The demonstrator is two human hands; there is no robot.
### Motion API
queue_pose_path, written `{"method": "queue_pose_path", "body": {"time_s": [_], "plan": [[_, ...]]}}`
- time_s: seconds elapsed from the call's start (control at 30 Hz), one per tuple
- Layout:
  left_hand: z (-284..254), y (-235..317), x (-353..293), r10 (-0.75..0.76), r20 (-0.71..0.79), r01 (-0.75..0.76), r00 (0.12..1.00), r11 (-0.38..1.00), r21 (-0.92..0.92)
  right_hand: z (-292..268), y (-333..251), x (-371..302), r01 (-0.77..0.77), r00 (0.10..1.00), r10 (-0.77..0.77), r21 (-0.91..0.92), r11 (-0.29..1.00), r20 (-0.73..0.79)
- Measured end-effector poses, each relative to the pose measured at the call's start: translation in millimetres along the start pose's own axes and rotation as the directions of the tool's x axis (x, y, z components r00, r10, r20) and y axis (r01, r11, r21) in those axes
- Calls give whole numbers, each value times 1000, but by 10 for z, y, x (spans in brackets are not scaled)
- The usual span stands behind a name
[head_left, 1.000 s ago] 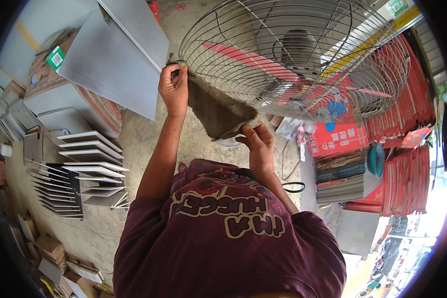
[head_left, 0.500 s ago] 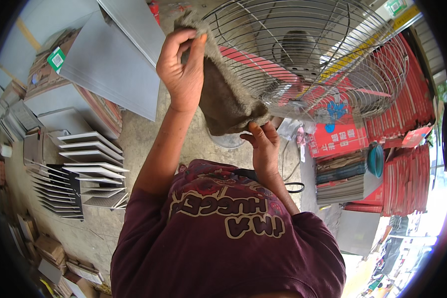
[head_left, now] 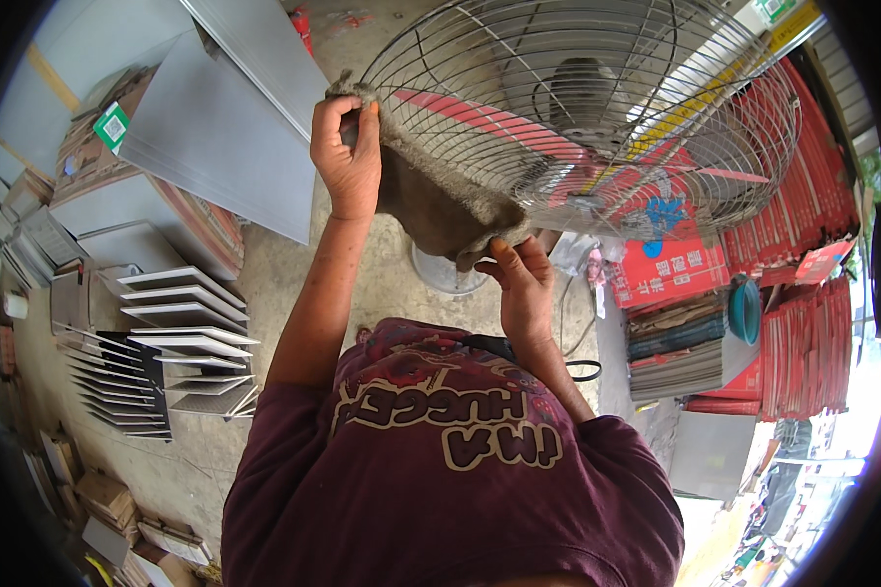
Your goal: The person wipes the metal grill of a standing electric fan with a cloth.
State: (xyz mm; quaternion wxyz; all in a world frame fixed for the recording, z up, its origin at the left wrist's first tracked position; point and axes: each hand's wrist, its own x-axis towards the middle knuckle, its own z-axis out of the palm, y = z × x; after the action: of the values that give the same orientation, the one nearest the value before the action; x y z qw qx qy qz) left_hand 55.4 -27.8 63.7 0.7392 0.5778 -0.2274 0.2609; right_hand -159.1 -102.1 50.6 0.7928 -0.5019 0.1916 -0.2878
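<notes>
A grey-brown cloth [head_left: 431,201], fuzzy along its upper edge, hangs stretched between my hands. My left hand [head_left: 350,161] pinches its upper left corner between thumb and fingers. Lower and to the right, my right hand [head_left: 519,279] grips the opposite corner, thumb on top. Just beyond the cloth stands a large fan [head_left: 582,147] with a round wire guard and red blades. The cloth overlaps the guard's near left side in this view; whether they touch I cannot tell.
Pale panels [head_left: 220,127] lean at the left, above a rack of upright tiles [head_left: 191,313]. Stacked red cartons [head_left: 803,342] fill the right side, with a teal bowl [head_left: 744,311] beside them. A round pale base [head_left: 447,272] rests on the concrete floor under the cloth.
My left hand has dropped a little and shifted slightly left with its corner of the cloth. The right hand stays nearly in place. The cloth now sags between them.
</notes>
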Motion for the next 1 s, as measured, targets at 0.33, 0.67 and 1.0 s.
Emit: {"method": "queue_pose_path", "body": {"time_s": [0.33, 0.67, 1.0], "plan": [[-230, -575, -293, -118, -4, 118, 993, 986, 117, -24, 199, 17, -75, 997, 77, -74, 994, 21], [-222, -183, -183, -182, -6, 175, 983, 954, -242, 41, 174, 5, -87, 996, 87, -88, 992, -8], [261, 425, 308, 228, 49, -223, 972, 971, -82, 101, -22, 39, 81, 995, -70, -148, 986, 77]]}}
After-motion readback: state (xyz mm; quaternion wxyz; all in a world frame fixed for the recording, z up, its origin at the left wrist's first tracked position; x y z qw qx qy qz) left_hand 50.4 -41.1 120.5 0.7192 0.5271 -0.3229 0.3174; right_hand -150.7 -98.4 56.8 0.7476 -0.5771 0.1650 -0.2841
